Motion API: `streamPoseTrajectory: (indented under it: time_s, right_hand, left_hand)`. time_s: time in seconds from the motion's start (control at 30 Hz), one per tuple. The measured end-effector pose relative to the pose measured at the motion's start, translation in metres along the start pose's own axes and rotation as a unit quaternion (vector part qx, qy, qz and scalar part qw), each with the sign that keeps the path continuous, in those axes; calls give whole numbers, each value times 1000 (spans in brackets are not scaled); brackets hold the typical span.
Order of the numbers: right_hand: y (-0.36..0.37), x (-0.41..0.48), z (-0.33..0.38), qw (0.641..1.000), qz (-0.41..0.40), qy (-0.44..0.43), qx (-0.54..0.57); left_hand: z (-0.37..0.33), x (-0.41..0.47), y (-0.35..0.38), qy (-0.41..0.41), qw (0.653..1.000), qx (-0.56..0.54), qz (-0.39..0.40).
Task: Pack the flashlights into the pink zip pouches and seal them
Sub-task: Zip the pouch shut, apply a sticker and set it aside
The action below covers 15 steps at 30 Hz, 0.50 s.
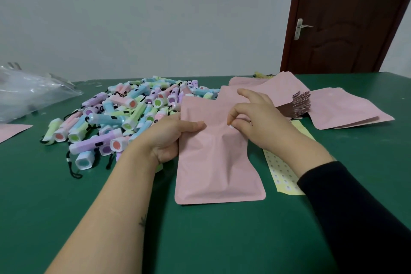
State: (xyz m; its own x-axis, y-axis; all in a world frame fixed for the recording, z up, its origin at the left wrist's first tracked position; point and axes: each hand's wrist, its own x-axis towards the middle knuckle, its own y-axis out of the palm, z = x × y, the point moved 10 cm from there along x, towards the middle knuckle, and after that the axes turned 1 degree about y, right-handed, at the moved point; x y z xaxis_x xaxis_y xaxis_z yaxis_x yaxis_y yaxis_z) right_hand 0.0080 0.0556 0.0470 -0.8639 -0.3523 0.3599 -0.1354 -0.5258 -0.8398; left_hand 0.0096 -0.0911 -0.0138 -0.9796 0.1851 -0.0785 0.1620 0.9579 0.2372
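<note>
Flat pink foil zip pouch [213, 162] lay on green worktop [200, 240] before me, just beside heap of pastel plastic flashlights [124, 113]. My left hand [171, 138] gripped pouch's left edge, thumb on top, other fingers curled beneath. My right hand [255, 118] pinched front film near middle, fingertips [235, 122] pressed together. Judged step: parting layers to open pouch. Best done by lifting top layer only, steadying edge with left, pulling gently to avoid creasing. Could not tell if anything was inside. Spare pink pouches [333, 109] lay behind.
</note>
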Motion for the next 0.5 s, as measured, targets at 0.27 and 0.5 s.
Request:
streamPoseTrajectory:
  time_s: [0.27, 0.5]
  right_hand:
    - [-7, -3, 2, 996, -83, -30, 19]
    - [-1, -3, -26, 969, -111, 84, 206]
  left_hand:
    - [1, 0, -1, 3, 1000, -20, -2]
    - [1, 1, -2, 5, 999, -32, 1]
